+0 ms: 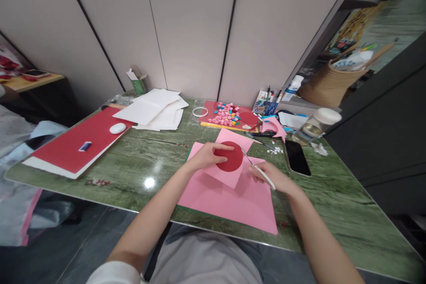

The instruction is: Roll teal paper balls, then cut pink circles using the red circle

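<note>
The left sleeve [115,274] was white and short. Light-grey cloth [206,259] covered the front. Both forearms [166,199] were bare.

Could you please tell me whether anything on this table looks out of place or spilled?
Yes, slightly: small white scraps lie scattered left of the phone, and a crumpled white piece lies near the clear bottle, looking like uncollected litter.

Room left of large pink sheet [226,204]; phone [297,158] an obstacle rightward.
</note>
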Tool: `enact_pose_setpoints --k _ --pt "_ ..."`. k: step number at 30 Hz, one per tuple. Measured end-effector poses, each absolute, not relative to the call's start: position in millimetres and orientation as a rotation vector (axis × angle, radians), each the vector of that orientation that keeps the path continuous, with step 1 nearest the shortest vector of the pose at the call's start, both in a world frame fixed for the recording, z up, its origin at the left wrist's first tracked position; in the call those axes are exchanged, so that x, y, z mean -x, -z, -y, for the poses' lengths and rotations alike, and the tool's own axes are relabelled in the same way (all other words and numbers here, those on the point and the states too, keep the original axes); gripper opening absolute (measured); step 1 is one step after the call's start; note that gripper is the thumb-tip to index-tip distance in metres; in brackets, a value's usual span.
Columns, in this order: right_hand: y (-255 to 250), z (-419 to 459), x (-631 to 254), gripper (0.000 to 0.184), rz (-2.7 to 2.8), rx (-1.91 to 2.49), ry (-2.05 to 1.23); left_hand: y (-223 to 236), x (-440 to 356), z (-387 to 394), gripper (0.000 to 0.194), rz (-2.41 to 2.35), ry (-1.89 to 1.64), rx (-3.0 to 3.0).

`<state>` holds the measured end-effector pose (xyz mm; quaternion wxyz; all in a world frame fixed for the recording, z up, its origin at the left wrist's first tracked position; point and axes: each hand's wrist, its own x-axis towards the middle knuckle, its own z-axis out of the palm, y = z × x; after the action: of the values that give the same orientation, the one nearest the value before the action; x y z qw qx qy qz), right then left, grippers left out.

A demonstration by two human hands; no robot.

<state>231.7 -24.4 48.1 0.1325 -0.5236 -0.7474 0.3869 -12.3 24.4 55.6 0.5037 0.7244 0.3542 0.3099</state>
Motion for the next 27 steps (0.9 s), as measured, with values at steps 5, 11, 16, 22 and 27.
enact_pose_setpoints --k 5,11,16,22,27 --pt "-50.9 26.1 -231.0 0.053 2.149 1.528 -1.13 -59.0 13.4 -23.2 0.043 -0.873 -0.731 -1.759" --pt "-51.8 26.1 -233.4 0.052 2.151 1.502 -1.154 -62.5 15.4 -22.6 0.043 -0.882 -0.696 -1.789" --pt "-49.7 25.2 -236.8 0.05 2.144 1.497 -1.185 -65.2 17.5 -22.0 0.042 -0.881 -0.669 -1.821" --pt "-46.8 25.5 -240.4 0.047 2.157 1.535 -1.193 -63.8 20.3 -23.9 0.043 -0.859 -0.637 -1.853" --pt "-46.9 25.4 -241.6 0.048 2.178 1.552 -1.17 -62.5 20.8 -25.8 0.044 -0.85 -0.616 -1.852"
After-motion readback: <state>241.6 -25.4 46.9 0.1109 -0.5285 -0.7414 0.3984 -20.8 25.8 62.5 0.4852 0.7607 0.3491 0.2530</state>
